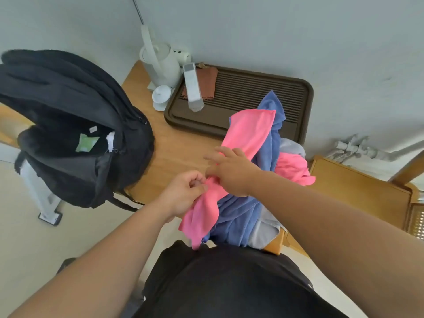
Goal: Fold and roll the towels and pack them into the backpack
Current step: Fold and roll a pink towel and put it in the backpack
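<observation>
The surface is occupied at left by the open black backpack and at right by heaped blue and grey towels, over which the pink towel is draped, pinched by the left hand and touched by the right hand, fingers spread.

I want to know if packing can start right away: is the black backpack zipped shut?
No, the backpack has its main opening gaping wide, and a green packet shows inside it.
</observation>
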{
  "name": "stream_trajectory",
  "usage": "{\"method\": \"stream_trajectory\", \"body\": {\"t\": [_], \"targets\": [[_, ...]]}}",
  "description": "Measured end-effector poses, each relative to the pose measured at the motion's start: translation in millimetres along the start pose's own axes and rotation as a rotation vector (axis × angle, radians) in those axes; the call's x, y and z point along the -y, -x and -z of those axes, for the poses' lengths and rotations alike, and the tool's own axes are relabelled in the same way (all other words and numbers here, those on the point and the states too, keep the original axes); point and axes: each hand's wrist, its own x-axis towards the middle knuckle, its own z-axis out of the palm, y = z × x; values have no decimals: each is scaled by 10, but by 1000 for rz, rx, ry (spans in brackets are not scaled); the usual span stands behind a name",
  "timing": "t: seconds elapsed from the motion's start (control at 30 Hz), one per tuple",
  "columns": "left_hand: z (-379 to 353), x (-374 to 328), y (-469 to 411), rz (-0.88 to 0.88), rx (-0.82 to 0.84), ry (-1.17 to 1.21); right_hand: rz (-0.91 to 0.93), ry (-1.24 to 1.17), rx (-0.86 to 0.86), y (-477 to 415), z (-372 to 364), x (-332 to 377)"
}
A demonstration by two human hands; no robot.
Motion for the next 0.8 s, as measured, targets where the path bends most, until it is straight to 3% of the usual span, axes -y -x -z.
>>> {"method": "stream_trajectory", "body": {"t": [0.13,0.3,0.6,0.7,0.8], "targets": [[362,-161,67,-66,130,-108,-100,50,-67,25,190,138],[752,-389,45,-101,159,-251,-319,122,-132,187,436,249],[1275,-300,-74,-271,344,-440,-768,213,44,791,416,652],[1329,-275,-137,-302,469,-545,-875,120,31,991,423,753],[1426,-367,-187,-238,670,-643,-960,-188,-30,1147,508,821]]}}
